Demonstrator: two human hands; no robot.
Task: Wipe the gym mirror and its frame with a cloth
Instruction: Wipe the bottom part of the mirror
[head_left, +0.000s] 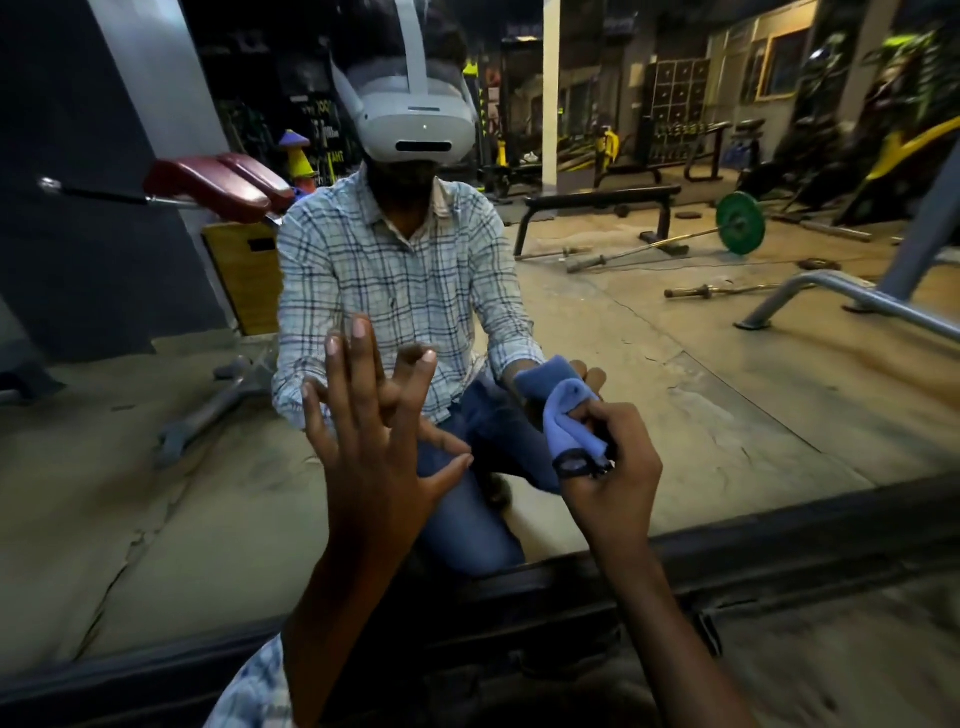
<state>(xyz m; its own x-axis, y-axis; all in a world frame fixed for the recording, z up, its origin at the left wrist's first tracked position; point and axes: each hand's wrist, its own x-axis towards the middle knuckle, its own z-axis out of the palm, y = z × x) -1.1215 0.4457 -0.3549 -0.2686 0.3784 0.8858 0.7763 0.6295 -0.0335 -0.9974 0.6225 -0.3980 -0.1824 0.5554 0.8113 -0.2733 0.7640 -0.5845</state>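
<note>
Left hand (374, 467) rests flat, fingers straight, on the mirror (727, 415); right hand (613, 478) grips a blue cloth (571, 421) above the dark frame (779, 540). Reflected behind: bench (597, 200), barbell (740, 223).

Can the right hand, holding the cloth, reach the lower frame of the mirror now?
Probably yes: the right hand grips the blue cloth a little above the dark lower frame, with nothing between; the left hand lies open aside.

Nothing is legible; the reflected wall lettering (323, 136) is too blurred.
</note>
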